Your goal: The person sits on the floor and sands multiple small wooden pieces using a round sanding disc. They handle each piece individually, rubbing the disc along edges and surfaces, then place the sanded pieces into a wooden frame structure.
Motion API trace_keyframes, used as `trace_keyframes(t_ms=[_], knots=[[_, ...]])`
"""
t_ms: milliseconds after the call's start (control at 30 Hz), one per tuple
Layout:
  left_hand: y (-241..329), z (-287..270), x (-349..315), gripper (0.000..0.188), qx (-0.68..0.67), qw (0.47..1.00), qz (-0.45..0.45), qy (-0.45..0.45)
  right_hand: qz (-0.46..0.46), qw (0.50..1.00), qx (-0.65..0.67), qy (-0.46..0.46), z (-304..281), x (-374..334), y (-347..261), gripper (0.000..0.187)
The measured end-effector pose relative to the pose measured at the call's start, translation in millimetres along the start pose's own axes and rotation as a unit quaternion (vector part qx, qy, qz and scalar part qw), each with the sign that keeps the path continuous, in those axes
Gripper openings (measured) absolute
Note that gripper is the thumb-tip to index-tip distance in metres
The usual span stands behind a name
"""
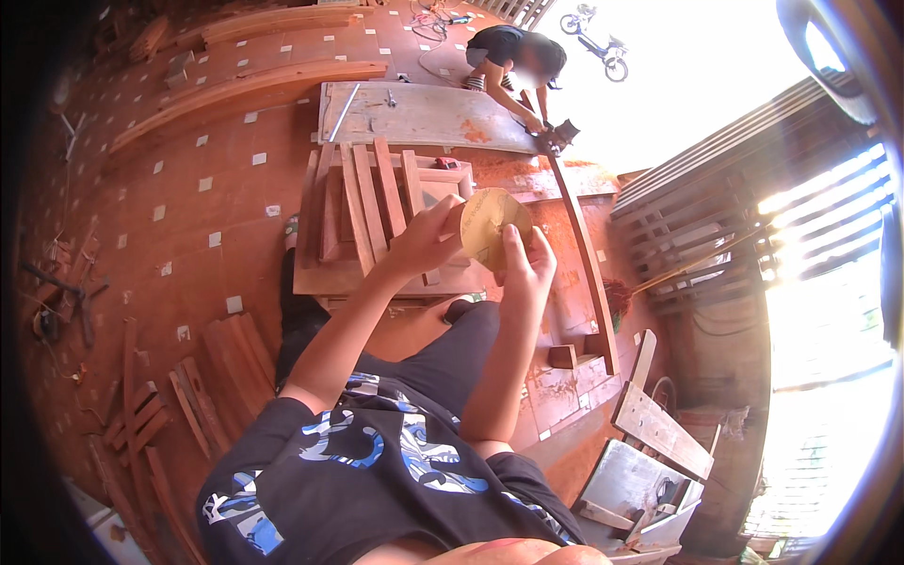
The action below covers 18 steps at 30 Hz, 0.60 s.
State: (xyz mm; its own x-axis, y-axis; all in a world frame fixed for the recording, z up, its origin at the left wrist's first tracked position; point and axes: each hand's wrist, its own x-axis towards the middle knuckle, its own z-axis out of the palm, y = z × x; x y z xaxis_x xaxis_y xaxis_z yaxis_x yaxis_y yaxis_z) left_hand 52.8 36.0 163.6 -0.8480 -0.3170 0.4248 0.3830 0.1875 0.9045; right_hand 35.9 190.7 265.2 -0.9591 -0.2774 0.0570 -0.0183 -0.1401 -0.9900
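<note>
My left hand (428, 237) and my right hand (529, 256) hold up a round, tan-yellow sanding disc (486, 224) with faint print on the side facing me. The left fingers pinch its left edge. My right thumb presses on its face near the right edge, with the other fingers behind it. Below the disc, several narrow reddish wooden strips (361, 202) lie across a wooden panel (330, 247) on a low stand in front of my legs. A small dark red and black object (446, 163) rests at the panel's far edge.
Ahead, a person (513, 66) bends over a long wooden beam (586, 235) beside a low workbench (414, 115). Planks (231, 363) lie on the tiled floor to the left. At the lower right stands a cluttered metal-topped stand (631, 480); slatted wood (687, 226) lines the right.
</note>
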Motion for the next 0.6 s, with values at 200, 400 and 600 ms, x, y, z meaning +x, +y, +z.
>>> trace_keyframes(t_ms=[200, 400, 600], knots=[[-7.3, -10.9, 6.5, 0.043, 0.026, 0.999, 0.014, 0.021, -0.029, 0.997, -0.073, 0.028, -7.3, 15.9, 14.8, 0.017], [1.1, -17.7, 4.6, 0.039, -0.025, 0.999, -0.005, 0.037, -0.021, 0.999, -0.014, -0.019, -1.0, 10.6, 15.2, 0.015], [12.4, -15.0, 7.9, 0.032, -0.064, 0.998, -0.003, 0.011, -0.104, 0.994, -0.018, -0.035, 16.6, 6.3, 33.9, 0.015]])
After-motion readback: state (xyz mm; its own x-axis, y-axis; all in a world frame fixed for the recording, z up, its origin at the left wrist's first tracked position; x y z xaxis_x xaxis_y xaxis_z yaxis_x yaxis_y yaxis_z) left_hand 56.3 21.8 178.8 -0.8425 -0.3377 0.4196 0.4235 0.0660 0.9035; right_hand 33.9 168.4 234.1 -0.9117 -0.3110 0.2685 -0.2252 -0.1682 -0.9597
